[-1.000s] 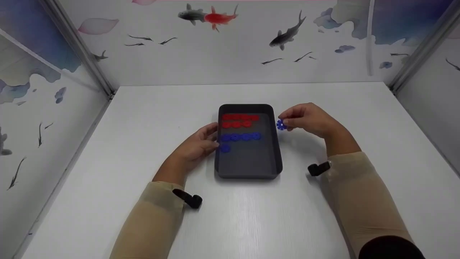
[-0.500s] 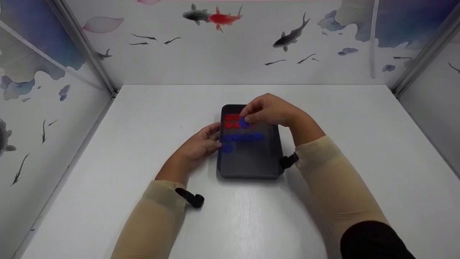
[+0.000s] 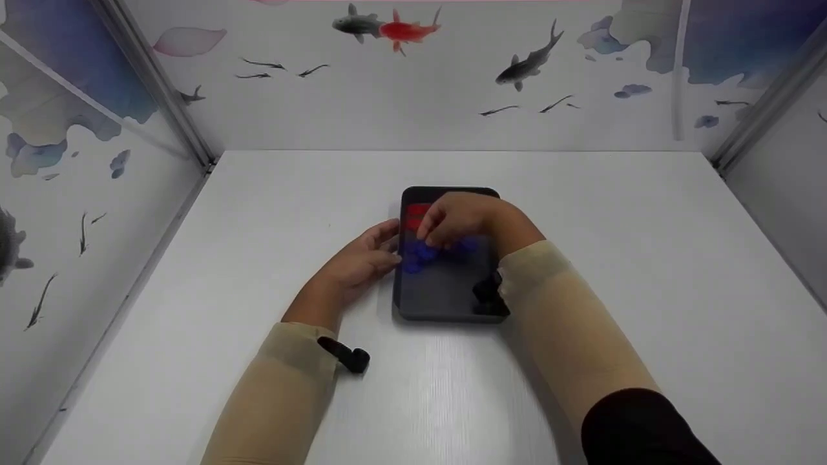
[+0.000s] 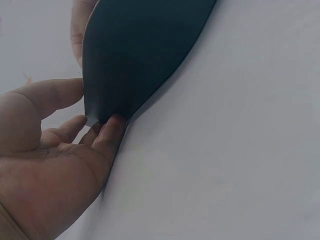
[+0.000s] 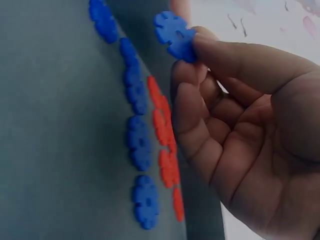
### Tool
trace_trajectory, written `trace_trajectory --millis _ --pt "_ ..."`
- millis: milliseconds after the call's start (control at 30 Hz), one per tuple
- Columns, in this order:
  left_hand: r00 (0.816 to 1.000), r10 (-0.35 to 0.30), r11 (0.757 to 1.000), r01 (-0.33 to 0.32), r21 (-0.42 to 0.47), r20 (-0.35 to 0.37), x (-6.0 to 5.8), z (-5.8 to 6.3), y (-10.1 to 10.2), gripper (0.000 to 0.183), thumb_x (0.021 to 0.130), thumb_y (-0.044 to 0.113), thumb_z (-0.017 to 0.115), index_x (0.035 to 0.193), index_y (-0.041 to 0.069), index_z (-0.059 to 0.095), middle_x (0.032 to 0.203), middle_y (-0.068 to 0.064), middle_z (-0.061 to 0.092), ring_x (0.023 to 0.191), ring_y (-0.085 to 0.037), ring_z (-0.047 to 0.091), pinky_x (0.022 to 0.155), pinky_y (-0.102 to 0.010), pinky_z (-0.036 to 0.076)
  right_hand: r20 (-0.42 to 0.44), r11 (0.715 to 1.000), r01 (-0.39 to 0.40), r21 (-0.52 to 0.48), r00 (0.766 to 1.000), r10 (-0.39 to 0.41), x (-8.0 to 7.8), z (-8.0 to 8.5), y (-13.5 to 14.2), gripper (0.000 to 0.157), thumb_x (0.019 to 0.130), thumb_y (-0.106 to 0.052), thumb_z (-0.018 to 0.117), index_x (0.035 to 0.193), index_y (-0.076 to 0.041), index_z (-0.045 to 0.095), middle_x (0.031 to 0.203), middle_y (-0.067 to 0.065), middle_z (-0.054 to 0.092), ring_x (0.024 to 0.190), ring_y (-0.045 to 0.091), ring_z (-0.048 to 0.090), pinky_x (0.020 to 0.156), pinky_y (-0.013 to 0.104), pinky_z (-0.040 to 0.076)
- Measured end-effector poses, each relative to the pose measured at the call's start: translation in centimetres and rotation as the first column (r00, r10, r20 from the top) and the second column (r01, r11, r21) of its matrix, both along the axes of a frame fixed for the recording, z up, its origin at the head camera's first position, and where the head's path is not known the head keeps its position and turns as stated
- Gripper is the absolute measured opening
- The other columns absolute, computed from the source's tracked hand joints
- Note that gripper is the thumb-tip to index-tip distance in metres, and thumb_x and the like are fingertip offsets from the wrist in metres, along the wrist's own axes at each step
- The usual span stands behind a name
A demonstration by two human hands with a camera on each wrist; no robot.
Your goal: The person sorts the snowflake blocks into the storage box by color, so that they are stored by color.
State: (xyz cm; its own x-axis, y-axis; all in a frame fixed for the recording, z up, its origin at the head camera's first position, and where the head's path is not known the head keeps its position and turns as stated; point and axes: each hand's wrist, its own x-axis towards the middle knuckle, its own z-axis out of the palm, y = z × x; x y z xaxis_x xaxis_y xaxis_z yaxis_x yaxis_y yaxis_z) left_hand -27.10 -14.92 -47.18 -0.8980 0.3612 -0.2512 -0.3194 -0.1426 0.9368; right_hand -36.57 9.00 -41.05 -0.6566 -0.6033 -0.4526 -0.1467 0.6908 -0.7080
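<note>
My right hand (image 3: 462,219) is over the dark grey tray (image 3: 446,300), pinching a blue notched plastic disc (image 5: 172,32) with a hole in its middle between thumb and fingers. In the right wrist view that disc is raised above the tray floor. Below it lie several similar blue discs (image 5: 139,142) in a row, with one more set apart (image 5: 102,21). Red discs (image 5: 160,127) form two rows toward the far end, partly hidden by the hand in the head view. My left hand (image 3: 362,265) touches the tray's left wall with fingertips (image 4: 116,122) and thumb, fingers loosely extended.
A white table (image 3: 291,206) carries the tray. White panels (image 3: 413,97) with painted fish stand behind and at both sides. Each sleeve has a small black camera; the left one (image 3: 352,357) is over the table, the right one (image 3: 488,290) over the tray.
My right hand has brought the blue disc from beside the tray's right edge over the red rows, then down and left to the blue ones. The left hand keeps its place at the tray.
</note>
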Motion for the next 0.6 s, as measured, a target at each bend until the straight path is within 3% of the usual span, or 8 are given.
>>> trace_trajectory --millis 200,600 --pt "1.000 -0.004 1.000 0.004 0.009 0.001 -0.18 -0.01 -0.01 0.085 0.096 -0.013 0.059 0.170 0.014 0.026 0.178 -0.006 0.028 0.164 -0.020 0.033 0.131 -0.040 0.035 0.012 1.000 0.000 0.021 1.000 0.000 -0.11 -0.96 0.18 0.021 0.096 -0.012 0.077 0.116 -0.017 0.078 0.111 0.005 0.080 0.099 0.022 0.075 0.091 0.037 0.063" --pt "1.000 -0.003 1.000 0.003 0.006 -0.004 -0.12 -0.08 0.00 0.084 0.096 -0.013 0.060 0.169 0.014 0.027 0.178 -0.007 0.029 0.162 -0.021 0.035 0.131 -0.040 0.035 -0.010 0.997 0.041 0.064 0.999 -0.041 0.05 -1.13 0.37 0.018 0.093 -0.015 0.082 0.110 -0.020 0.080 0.106 0.003 0.083 0.096 0.022 0.076 0.089 0.038 0.063"
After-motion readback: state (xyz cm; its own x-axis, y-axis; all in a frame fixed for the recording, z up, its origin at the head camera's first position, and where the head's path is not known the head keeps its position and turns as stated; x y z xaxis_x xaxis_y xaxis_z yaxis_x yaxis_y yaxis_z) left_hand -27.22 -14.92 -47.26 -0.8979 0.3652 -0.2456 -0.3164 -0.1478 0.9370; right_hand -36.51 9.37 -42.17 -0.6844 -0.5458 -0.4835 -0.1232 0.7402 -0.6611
